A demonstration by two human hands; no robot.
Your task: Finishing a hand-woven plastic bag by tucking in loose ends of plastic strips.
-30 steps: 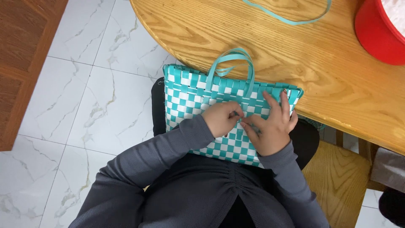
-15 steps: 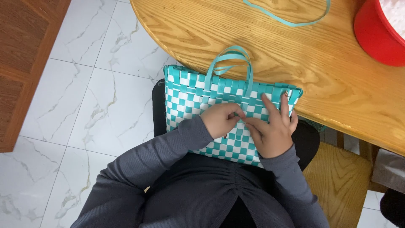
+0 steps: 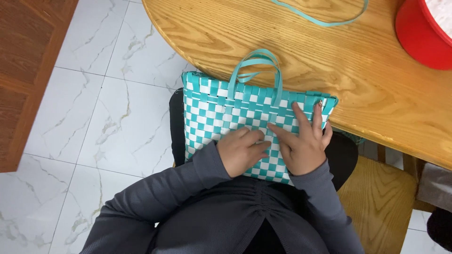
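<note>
A flat woven bag (image 3: 221, 113) in a teal and white check lies across my lap, its teal handles (image 3: 256, 66) reaching onto the wooden table (image 3: 292, 51). My left hand (image 3: 241, 151) rests on the bag's lower middle with the fingers curled down on the weave. Beside it, my right hand (image 3: 303, 143) lies flat on the bag, fingers spread toward the top right corner, the forefinger pointing left at the other hand's fingertips. Neither hand lifts the bag.
A red bowl (image 3: 421, 35) with white contents stands at the table's far right. A loose teal strip (image 3: 320, 16) curls on the tabletop. A wooden stool (image 3: 381, 202) is at my right, white marble floor tiles (image 3: 108, 117) at my left, brown wood (image 3: 28, 61) beyond.
Both hands stay on the bag with small finger shifts; the right hand's fingers have spread a little toward the bag's top edge.
</note>
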